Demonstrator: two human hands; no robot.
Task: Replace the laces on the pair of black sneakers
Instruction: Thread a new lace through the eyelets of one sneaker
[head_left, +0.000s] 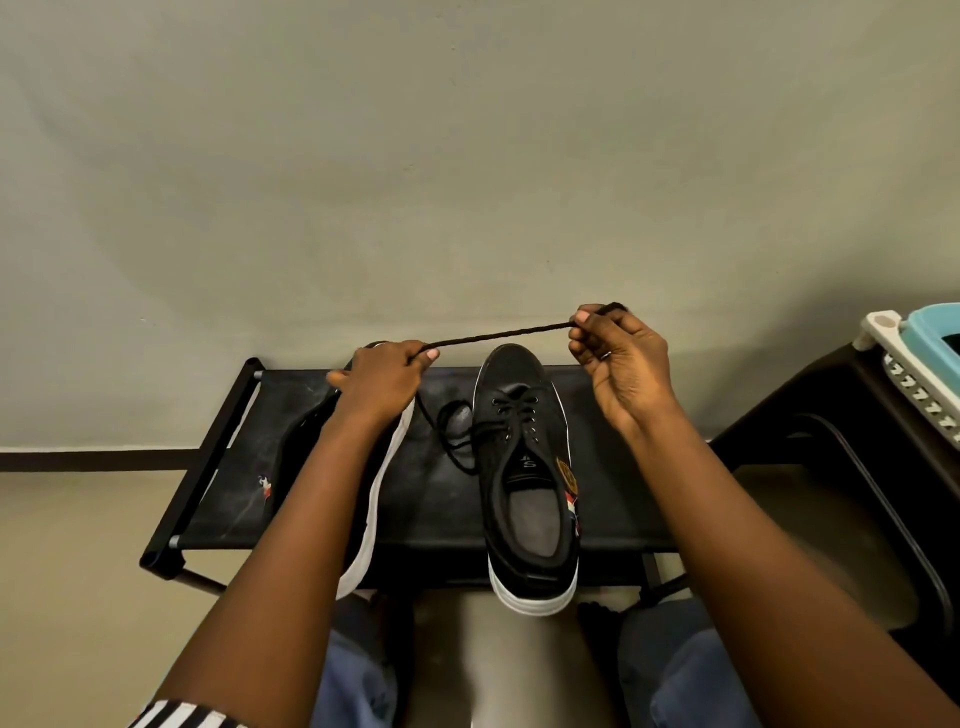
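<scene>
Two black sneakers with white soles lie on a low black rack. The right sneaker (527, 467) stands upright, toe away from me, partly laced, with loose lace ends (454, 436) spilling to its left. The left sneaker (363, 519) lies tipped on its side under my left arm, mostly hidden. A black lace (498, 335) is stretched taut above the shoes. My left hand (382, 382) pinches one end of it and my right hand (621, 364) pinches the other, slightly higher.
The black rack (208, 467) stands against a plain grey wall on a beige floor. A dark chair or stand (831, 467) is at the right, with a teal and white object (919, 353) on top. My knees in blue jeans are below.
</scene>
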